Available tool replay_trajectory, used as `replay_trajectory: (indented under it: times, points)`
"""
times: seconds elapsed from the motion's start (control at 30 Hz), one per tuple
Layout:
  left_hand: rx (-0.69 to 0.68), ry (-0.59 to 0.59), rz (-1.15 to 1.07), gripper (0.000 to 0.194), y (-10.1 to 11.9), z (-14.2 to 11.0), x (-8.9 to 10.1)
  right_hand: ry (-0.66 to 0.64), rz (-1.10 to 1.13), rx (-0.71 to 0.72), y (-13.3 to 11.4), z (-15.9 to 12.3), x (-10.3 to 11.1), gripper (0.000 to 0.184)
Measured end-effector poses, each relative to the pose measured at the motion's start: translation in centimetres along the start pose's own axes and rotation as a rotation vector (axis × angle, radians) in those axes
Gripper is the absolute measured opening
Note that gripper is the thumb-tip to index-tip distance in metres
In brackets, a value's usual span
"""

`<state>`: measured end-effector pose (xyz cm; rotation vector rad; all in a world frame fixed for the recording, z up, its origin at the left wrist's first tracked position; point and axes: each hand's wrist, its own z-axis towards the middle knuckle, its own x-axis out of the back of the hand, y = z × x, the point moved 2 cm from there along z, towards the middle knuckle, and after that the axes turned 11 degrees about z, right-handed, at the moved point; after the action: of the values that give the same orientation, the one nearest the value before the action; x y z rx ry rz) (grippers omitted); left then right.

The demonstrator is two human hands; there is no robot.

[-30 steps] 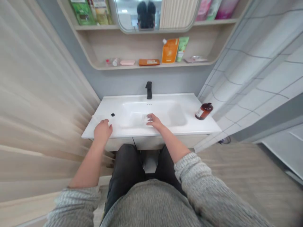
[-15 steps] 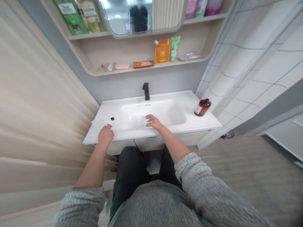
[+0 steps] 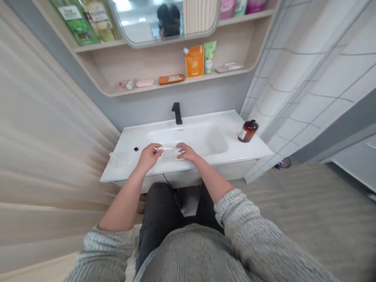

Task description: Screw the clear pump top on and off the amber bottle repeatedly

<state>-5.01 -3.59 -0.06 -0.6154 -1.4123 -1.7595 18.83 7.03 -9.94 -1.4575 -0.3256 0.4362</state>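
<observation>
Over the front of the white sink basin (image 3: 196, 137), my two hands are close together. My left hand (image 3: 149, 157) is closed in a pinch on a thin whitish stick-like item (image 3: 167, 148), which points right. Clasped in my right hand (image 3: 188, 152) is a small clear container (image 3: 176, 154). The stick's right end is near this container; whether they touch I cannot tell. On the counter's left end lies a clear, hard-to-make-out object (image 3: 116, 157).
A black faucet (image 3: 177, 113) rises behind the basin. To the right stands a brown bottle (image 3: 248, 131). A black round hole or cap (image 3: 136, 149) is on the left counter. Above hangs a shelf (image 3: 141, 89) with toiletries and a mirror (image 3: 164, 23). A pale curtain (image 3: 58, 117) borders the left.
My left hand has moved right from the counter's left part to the basin, carrying the thin stick toward the clear container. My right hand still holds the container in about the same place.
</observation>
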Motion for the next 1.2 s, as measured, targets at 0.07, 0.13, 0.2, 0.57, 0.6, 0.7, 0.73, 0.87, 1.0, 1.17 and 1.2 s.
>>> replay_trajectory:
  times: [0.07,0.13,0.2,0.57,0.6,0.7,0.73,0.87,1.0,1.17,1.2]
  points:
    - [-0.037,0.012,0.102,0.033,0.5,0.4,0.5,0.000,-0.014,0.008,0.2,0.1,-0.1,0.064]
    - [-0.082,0.018,0.219,0.031,1.1,0.8,1.2,0.000,-0.029,0.012,0.4,0.2,-0.1,0.064]
    - [-0.136,-0.004,0.322,0.030,2.0,1.2,1.7,-0.006,-0.039,0.019,0.5,0.3,-0.1,0.066]
    - [-0.223,-0.336,0.732,0.036,7.2,4.2,-1.6,-0.061,0.006,0.115,0.2,0.1,-0.3,0.073]
    - [-0.242,-0.358,0.708,0.031,7.2,4.3,-1.7,-0.058,0.002,0.109,0.1,0.1,-0.3,0.072]
    - [-0.392,-0.408,0.562,0.036,7.3,4.5,-1.5,-0.077,0.023,0.116,-0.3,-0.1,-0.3,0.066]
    - [-0.427,-0.414,0.524,0.045,7.3,4.5,-1.2,-0.087,0.037,0.120,-0.4,-0.1,-0.3,0.065]
    - [-0.303,-0.421,0.569,0.052,7.2,4.6,-0.3,-0.118,0.063,0.105,-0.7,-0.3,-0.2,0.067]
    - [-0.330,-0.476,0.582,0.032,7.2,4.4,-0.5,-0.150,0.059,0.080,-1.1,-0.5,-0.2,0.066]
    - [-0.327,-0.384,0.527,0.044,7.2,4.4,-1.0,-0.154,0.098,0.082,-1.7,-0.9,-0.2,0.066]
    - [-0.279,-0.383,0.539,0.041,7.1,4.4,-1.0,-0.154,0.098,0.081,-1.8,-0.9,-0.2,0.066]
